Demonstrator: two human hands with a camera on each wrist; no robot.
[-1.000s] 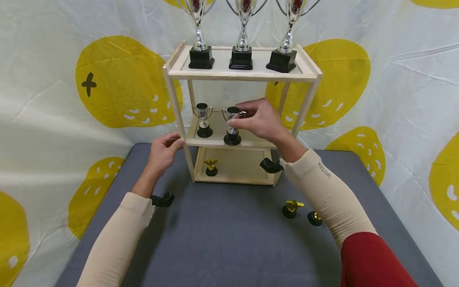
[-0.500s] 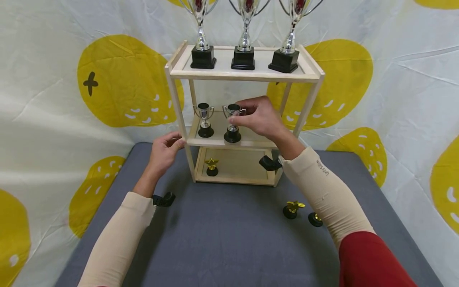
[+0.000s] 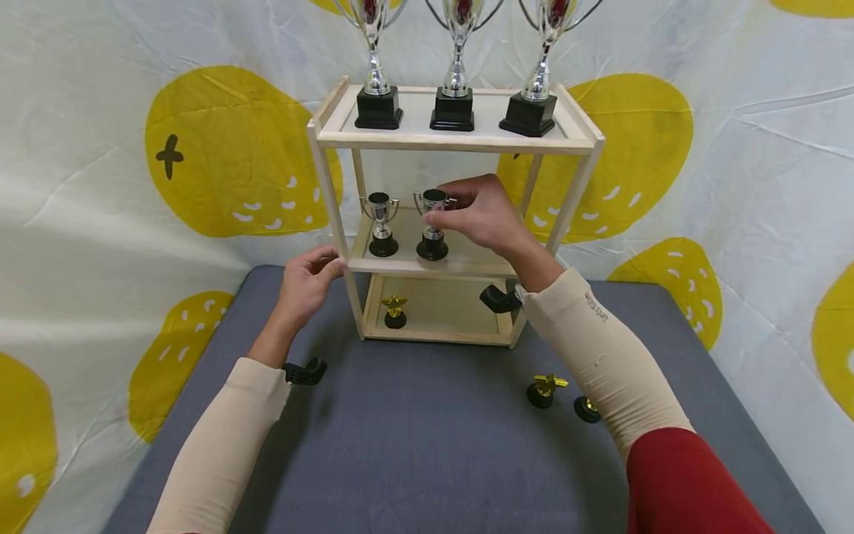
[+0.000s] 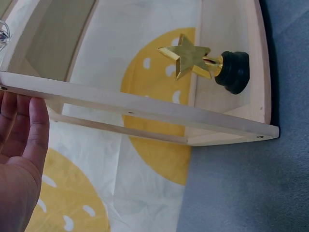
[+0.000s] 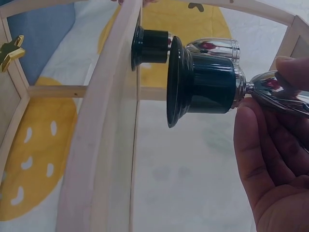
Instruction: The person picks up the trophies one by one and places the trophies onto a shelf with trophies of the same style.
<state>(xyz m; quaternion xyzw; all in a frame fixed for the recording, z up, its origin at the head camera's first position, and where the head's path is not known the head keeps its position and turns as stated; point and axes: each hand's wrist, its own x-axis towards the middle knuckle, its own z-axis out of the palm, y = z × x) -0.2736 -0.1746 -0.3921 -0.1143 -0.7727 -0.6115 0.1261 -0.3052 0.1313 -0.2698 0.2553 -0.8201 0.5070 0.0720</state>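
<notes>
My right hand [image 3: 482, 213] pinches a small silver cup trophy [image 3: 432, 248] with a round black base, thumb and fingers around the cup and stem. The trophy is upright over the middle shelf; in the right wrist view, a gap shows between its base [image 5: 207, 84] and the shelf board [image 5: 113, 125]. Left of it stands a matching cup trophy [image 3: 382, 245]. My left hand [image 3: 303, 289] touches the left post of the wooden rack [image 3: 460, 142] with nearly straight fingertips; the post [image 4: 130, 106] hides their ends in the left wrist view.
Three tall silver trophies with black bases, one being the middle trophy [image 3: 452, 110], stand on the top shelf. A gold star trophy [image 3: 395, 311] is on the bottom shelf. Two more gold trophies, the nearer-left one [image 3: 543, 389] included, are on the grey table [image 3: 414, 437].
My right hand has moved the cup trophy slightly back and up in the head view, farther over the middle shelf. My left hand has stayed at the rack's left post.
</notes>
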